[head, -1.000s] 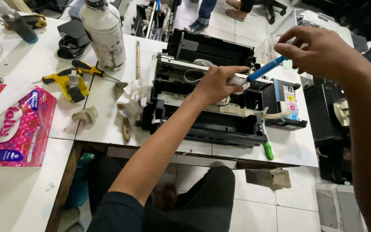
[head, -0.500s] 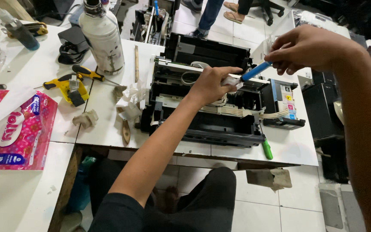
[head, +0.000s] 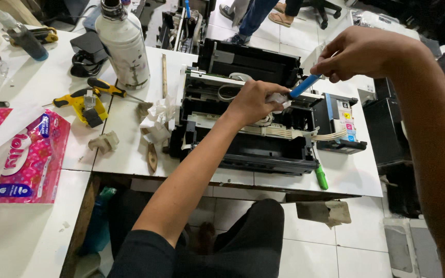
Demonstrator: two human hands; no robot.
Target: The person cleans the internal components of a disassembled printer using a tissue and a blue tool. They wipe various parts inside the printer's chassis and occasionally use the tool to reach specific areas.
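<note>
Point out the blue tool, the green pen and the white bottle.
blue tool (head: pixel 305 85), head view, on its blue shaft below the right hand.
green pen (head: pixel 321 177), head view, mid-barrel.
white bottle (head: pixel 125 49), head view, on its body.

On the white desk (head: pixel 130 154) a pale metal bottle (head: pixel 124 46) stands upright, with a yellow-handled screwdriver (head: pixel 110 88) and a small yellow tool (head: pixel 84 106) just beside it. A pink tissue pack (head: pixel 29 162) lies near the left edge, crumpled white paper (head: pixel 158 121) sits further right, and a green pen (head: pixel 321 176) lies at the desk's front edge.
</note>
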